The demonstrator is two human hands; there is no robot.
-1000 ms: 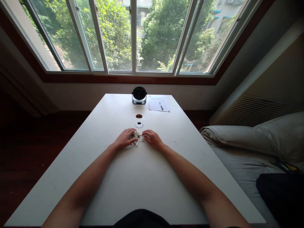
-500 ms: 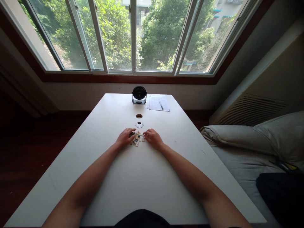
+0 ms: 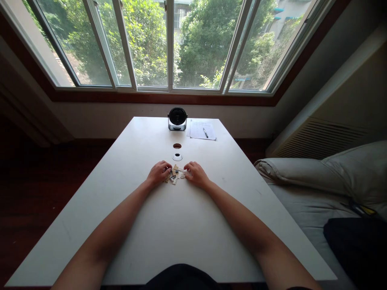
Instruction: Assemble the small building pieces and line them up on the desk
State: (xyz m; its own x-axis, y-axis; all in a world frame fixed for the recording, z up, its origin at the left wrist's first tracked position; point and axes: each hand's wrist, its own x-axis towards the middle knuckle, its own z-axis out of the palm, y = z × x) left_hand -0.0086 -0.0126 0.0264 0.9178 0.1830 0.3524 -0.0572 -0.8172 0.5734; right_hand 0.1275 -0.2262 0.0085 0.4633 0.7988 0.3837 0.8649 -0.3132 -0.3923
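A small scattered heap of tan, white and dark plastic building bricks (image 3: 175, 175) lies on the white table, straight ahead of me. My left hand (image 3: 159, 173) curves against the heap's left side, its fingertips at the dark bricks. My right hand (image 3: 196, 175) rests on the tabletop at the heap's right side, its fingertips at the pale bricks. Whether either hand holds a brick is too small to tell.
The white table (image 3: 127, 225) has two round holes (image 3: 177, 146) near its middle. At the far end stand a black-and-silver round device (image 3: 177, 119) and a sheet of paper (image 3: 201, 130) with a pen on it. Bedding (image 3: 302, 173) lies beyond the right edge.
Both hands have drawn slightly apart, with the fingers now at the heap's sides. The view has tilted a little.
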